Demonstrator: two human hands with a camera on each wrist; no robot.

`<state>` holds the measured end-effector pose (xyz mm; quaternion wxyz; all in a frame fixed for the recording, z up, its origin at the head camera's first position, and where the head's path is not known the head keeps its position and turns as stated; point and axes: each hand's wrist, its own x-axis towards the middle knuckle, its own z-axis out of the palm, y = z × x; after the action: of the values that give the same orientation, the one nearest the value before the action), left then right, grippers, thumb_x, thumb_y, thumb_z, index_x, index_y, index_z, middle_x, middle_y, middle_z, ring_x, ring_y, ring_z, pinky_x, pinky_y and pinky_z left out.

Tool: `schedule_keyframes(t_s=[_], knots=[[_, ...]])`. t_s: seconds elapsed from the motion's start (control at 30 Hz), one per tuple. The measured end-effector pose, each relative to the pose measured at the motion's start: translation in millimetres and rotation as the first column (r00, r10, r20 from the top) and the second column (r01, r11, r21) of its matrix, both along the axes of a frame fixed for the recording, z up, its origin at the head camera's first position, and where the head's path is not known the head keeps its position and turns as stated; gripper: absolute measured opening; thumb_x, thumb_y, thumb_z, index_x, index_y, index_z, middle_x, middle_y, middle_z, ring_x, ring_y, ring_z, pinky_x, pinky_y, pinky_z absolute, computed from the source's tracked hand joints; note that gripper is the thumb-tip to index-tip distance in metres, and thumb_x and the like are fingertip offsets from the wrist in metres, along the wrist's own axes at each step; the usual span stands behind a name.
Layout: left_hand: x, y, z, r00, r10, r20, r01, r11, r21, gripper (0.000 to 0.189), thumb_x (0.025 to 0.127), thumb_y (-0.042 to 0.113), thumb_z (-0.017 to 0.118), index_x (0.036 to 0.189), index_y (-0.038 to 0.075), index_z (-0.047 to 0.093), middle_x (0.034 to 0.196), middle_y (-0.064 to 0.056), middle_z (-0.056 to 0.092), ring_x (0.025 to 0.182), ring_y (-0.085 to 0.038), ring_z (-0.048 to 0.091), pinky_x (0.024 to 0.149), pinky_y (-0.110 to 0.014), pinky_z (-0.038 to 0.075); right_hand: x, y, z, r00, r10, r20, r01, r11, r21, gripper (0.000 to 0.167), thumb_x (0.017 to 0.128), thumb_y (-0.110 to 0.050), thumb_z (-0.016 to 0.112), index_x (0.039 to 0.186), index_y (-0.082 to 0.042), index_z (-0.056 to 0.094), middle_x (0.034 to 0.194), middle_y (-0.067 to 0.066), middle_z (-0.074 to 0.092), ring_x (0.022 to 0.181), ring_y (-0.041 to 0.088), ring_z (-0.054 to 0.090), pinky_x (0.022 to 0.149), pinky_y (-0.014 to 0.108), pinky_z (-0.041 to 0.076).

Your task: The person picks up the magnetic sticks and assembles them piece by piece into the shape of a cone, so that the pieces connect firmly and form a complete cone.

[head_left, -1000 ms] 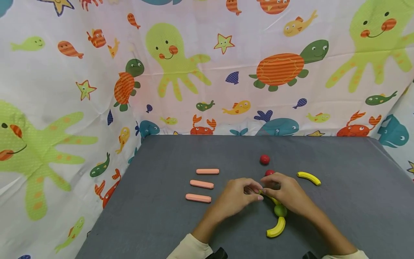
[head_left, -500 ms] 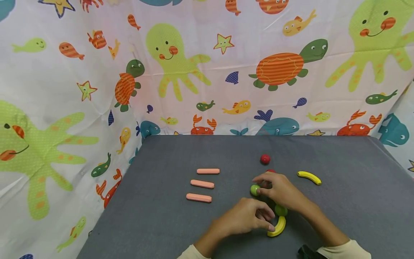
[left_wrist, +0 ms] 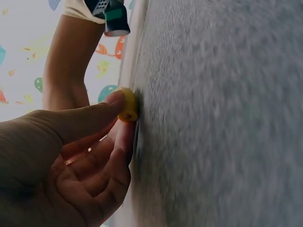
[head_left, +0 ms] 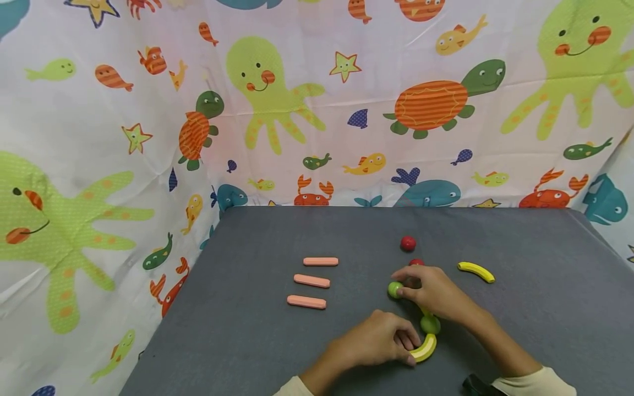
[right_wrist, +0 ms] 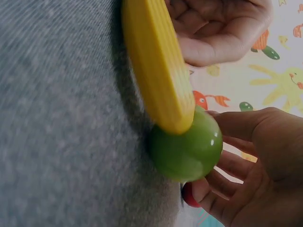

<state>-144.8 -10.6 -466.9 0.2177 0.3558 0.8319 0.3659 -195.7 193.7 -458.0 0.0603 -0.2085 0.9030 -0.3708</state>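
Note:
A curved yellow banana-shaped bead (head_left: pixel 424 351) lies on the grey table, its lower end pinched between thumb and finger of my left hand (head_left: pixel 378 338). In the left wrist view the bead (left_wrist: pixel 129 105) shows a dark hole in its end. Just above it sits a dark green ball (head_left: pixel 430 324), touching its upper end. My right hand (head_left: pixel 436 289) holds a lighter green ball (head_left: pixel 394 290) by thumb and fingers. Between the two balls a second yellow piece (head_left: pixel 426 311) is mostly hidden by that hand. In the right wrist view a yellow piece (right_wrist: pixel 158 66) meets a green ball (right_wrist: pixel 185 144).
Three pink sticks (head_left: pixel 306 302) lie to the left. One red ball (head_left: pixel 408 243) is farther back; another red ball (head_left: pixel 416 263) shows partly behind my right hand. A loose yellow banana-shaped piece (head_left: pixel 476 271) lies to the right. A sea-animal cloth (head_left: pixel 342 126) hangs behind the table.
My left hand has left the right hand's fingertips, moved down towards me and taken hold of the lower banana-shaped bead. The lighter green ball has come into sight. My right hand has barely moved.

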Motion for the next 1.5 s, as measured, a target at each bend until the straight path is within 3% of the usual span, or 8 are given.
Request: schedule_keyframes(t_s=[0.2,0.4,0.57,0.77,0.93,1.1,1.3,1.5], knots=[[-6.1,-13.3,2.5,0.995,0.025,0.092,-0.030,0.998,0.049,0.020,0.084,0.004,0.089,0.101,0.008,0.080,0.082,0.012,0.073,0.073,0.010,0.064,0.069,-0.012,0.054,3.7,8.4,-0.6,1.000,-0.015,0.009,0.015,1.000,-0.022,0.026,0.098,-0.021,0.078,0.121,-0.009,0.077,0.111,0.001,0.075,0.091,0.013,0.069,0.074,0.027,0.055],[-15.0,-27.9,5.7,0.999,0.016,0.044,-0.016,1.000,0.009,0.018,0.086,0.005,0.086,0.103,0.010,0.083,0.086,0.013,0.075,0.074,0.009,0.064,0.069,-0.012,0.054,6.5,18.9,-1.1,0.999,-0.030,0.032,0.030,1.000,-0.007,0.028,0.098,-0.023,0.078,0.123,-0.010,0.076,0.115,0.003,0.075,0.090,0.014,0.068,0.072,0.026,0.055],[-23.0,-36.8,5.5,0.999,0.027,0.044,-0.028,1.000,0.013,0.017,0.087,0.006,0.086,0.103,0.010,0.084,0.089,0.011,0.077,0.076,0.008,0.064,0.070,-0.013,0.054,8.9,26.9,-2.6,0.999,-0.036,0.028,0.036,0.999,0.002,0.030,0.096,-0.023,0.080,0.123,-0.011,0.076,0.112,0.001,0.074,0.085,0.012,0.064,0.067,0.027,0.053],[-27.6,-39.8,1.4,0.994,0.105,0.040,-0.107,0.994,0.034,0.013,0.088,0.008,0.086,0.101,0.009,0.084,0.084,0.011,0.076,0.074,0.007,0.062,0.069,-0.014,0.052,15.0,36.2,-5.6,0.996,-0.094,0.010,0.094,0.995,0.033,0.028,0.095,-0.023,0.081,0.121,-0.014,0.077,0.117,0.004,0.072,0.087,0.013,0.063,0.066,0.027,0.052],[-27.7,-38.8,0.4,0.968,0.245,0.052,-0.247,0.968,0.046,0.009,0.094,0.015,0.082,0.100,0.009,0.083,0.075,0.008,0.072,0.067,0.002,0.059,0.061,-0.017,0.047,18.3,39.3,-7.8,0.982,-0.189,-0.026,0.190,0.981,0.033,0.027,0.093,-0.021,0.083,0.118,-0.011,0.078,0.117,0.009,0.074,0.085,0.013,0.066,0.064,0.027,0.052],[-30.1,-33.9,0.0,0.933,0.357,0.053,-0.359,0.932,0.051,0.014,0.096,0.025,0.081,0.096,0.011,0.082,0.069,0.005,0.070,0.061,-0.003,0.060,0.056,-0.020,0.044,19.7,39.5,-7.6,0.970,-0.242,0.005,0.242,0.970,0.014,0.028,0.092,-0.019,0.084,0.117,-0.007,0.077,0.111,0.011,0.076,0.085,0.016,0.069,0.061,0.028,0.054],[-38.6,-26.9,-2.7,0.893,0.449,0.038,-0.451,0.892,0.043,0.017,0.094,0.026,0.084,0.094,0.009,0.082,0.068,0.005,0.069,0.060,-0.004,0.060,0.054,-0.021,0.044,22.8,38.6,-7.0,0.965,-0.257,0.050,0.257,0.966,0.008,0.030,0.093,-0.021,0.083,0.117,-0.005,0.074,0.108,0.009,0.075,0.079,0.015,0.067,0.058,0.029,0.054],[-48.8,-24.4,-3.6,0.873,0.487,-0.038,-0.485,0.873,0.047,0.015,0.090,0.020,0.086,0.095,0.006,0.082,0.075,0.007,0.067,0.066,-0.003,0.056,0.056,-0.021,0.045,26.6,39.6,-7.6,0.960,-0.256,0.115,0.259,0.966,-0.010,0.034,0.093,-0.026,0.084,0.118,-0.007,0.072,0.104,0.005,0.075,0.076,0.015,0.068,0.060,0.030,0.054]])
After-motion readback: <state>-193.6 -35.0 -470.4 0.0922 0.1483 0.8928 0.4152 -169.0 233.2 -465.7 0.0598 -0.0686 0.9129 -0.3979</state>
